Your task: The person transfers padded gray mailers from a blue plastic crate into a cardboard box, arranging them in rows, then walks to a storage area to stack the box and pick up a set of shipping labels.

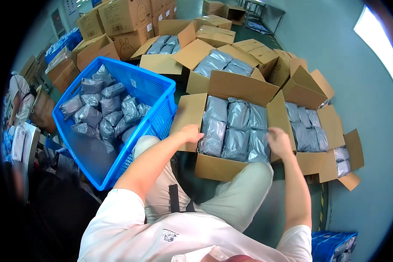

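An open cardboard box stands between my knees, its flaps folded outward. Several grey plastic-wrapped packages fill it in two rows. My left hand is at the box's left wall, fingers curled over the edge beside the nearest left package. On the opposite side, my right hand has its fingers bent around the right wall, close to the packages at that end. Both hands look closed on the box's edges; their inner fingertips are partly hidden.
To my left, a blue plastic crate holds loose grey packages. Other open boxes of packages stand ahead and to the right. Stacked cartons rise at the back left. Another person is at the far left. A wall bounds the right.
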`<state>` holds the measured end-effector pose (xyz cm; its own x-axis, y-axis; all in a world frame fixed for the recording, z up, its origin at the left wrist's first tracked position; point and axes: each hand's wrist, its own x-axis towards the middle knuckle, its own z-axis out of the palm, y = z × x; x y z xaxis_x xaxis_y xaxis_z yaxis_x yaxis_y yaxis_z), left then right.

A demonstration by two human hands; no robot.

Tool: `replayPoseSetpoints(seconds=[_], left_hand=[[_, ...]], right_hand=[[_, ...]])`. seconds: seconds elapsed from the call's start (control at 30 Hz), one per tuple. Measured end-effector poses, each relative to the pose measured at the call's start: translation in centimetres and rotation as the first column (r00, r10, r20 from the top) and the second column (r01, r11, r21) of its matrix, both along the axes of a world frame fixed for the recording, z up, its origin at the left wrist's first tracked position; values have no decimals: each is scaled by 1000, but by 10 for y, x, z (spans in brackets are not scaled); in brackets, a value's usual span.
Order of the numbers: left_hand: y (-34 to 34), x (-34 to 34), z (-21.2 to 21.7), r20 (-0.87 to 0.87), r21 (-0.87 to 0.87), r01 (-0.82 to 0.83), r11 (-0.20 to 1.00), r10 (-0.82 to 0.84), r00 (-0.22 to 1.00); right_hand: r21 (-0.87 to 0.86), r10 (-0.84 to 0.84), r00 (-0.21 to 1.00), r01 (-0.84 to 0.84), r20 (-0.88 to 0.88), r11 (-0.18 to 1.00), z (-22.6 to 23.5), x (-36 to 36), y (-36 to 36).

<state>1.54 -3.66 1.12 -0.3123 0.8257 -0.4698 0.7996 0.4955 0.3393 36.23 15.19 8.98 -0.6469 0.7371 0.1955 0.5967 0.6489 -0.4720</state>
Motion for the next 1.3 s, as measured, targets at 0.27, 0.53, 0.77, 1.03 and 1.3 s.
replayPoseSetpoints(seconds=[0.27, 0.53, 0.77, 1.03, 1.3], left_hand=[[21, -12, -36, 0, 300, -245, 922, 257, 966], [80, -2, -19, -51, 169, -149, 974, 160, 986], [36, 9, 11, 208, 27, -299, 954, 288, 935], [-115, 87, 230, 245, -268, -526, 807, 586, 773], [-170, 195, 284, 176, -445, -608, 658, 730, 661]], right_hand=[[164, -466, 786, 439, 406, 883, 20, -13, 131], [-702, -41, 906, 354, 421, 618, 13, -31, 164], [-433, -186, 818, 464, 545, 773, -5, -54, 132], [-601, 27, 791, 441, 611, 666, 14, 18, 58], [-820, 386, 769, 299, 510, 488, 201, 49, 62]])
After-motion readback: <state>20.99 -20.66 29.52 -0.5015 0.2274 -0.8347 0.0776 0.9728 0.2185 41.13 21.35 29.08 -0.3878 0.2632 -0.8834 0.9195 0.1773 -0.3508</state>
